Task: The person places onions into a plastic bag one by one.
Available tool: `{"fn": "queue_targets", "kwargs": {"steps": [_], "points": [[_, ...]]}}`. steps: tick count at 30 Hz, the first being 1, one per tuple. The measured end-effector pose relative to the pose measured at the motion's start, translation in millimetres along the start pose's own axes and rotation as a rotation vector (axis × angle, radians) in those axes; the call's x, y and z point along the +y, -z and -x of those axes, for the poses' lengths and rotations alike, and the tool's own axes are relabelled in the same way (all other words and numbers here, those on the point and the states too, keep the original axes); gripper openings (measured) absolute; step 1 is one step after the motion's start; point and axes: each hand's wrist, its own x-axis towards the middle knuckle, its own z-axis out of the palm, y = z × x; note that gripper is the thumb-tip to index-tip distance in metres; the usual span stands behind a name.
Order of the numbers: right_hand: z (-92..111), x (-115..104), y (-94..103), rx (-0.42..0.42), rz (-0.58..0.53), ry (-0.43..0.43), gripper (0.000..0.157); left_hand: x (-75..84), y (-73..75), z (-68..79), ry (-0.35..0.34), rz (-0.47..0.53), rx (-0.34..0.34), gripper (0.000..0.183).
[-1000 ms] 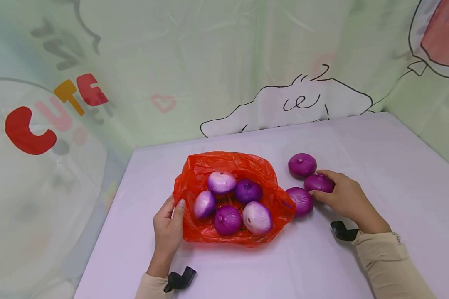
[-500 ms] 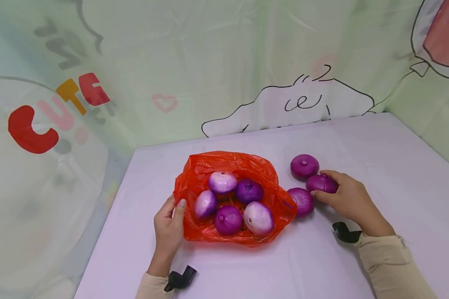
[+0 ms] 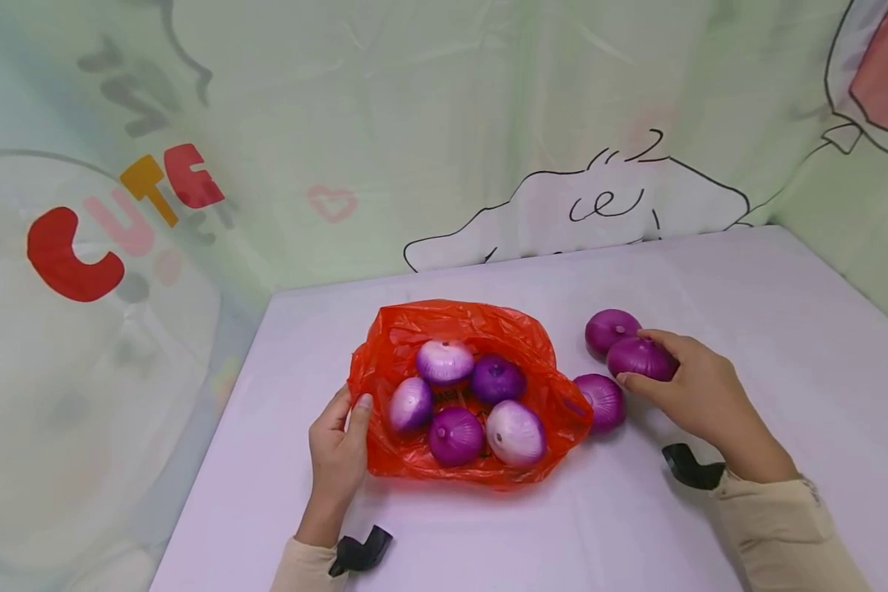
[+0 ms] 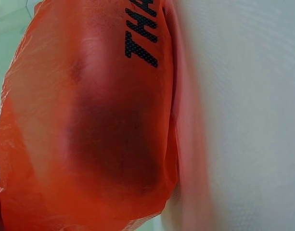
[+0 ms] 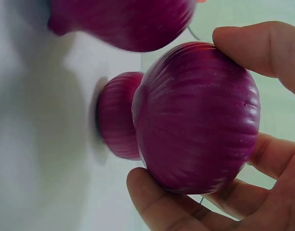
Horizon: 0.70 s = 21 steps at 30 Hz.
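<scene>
My right hand (image 3: pixel 699 386) pinches a purple onion (image 5: pixel 198 118) between thumb and fingers. The right wrist view shows that onion raised off the table. Behind it a second onion (image 3: pixel 612 331) rests on the table, and a third onion (image 3: pixel 602 403) lies nearer, against the bag's right edge. An open red plastic bag (image 3: pixel 555 349) spreads out at the middle of the table. Inside it sit several onions, some purple and some whitish, among them a purple onion (image 3: pixel 455 437) at the front. My left hand (image 3: pixel 340 444) grips the bag's left rim, thumb on top.
A white table (image 3: pixel 503 534) carries everything. Printed curtains (image 3: pixel 429 123) stand along its back and sides. Each wrist wears a black camera mount (image 3: pixel 691 467). In the left wrist view the bag's red film (image 4: pixel 104 125) with black lettering covers much of the picture.
My right hand has lifted its onion from between the other two and now holds it slightly higher. The left hand keeps its grip on the bag. The head view has shifted slightly.
</scene>
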Motion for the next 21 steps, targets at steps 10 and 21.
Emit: {"fn": "queue_targets", "kwargs": {"steps": [10, 21], "points": [[7, -23, 4.8, 0.068, -0.027, 0.055, 0.071, 1.1, -1.8, -0.5, -0.006, -0.001, -0.004, 0.033], [7, -52, 9.7, 0.104, -0.071, 0.133, 0.070, -1.6, -0.5, -0.6, -0.014, -0.001, 0.002, 0.032]]}}
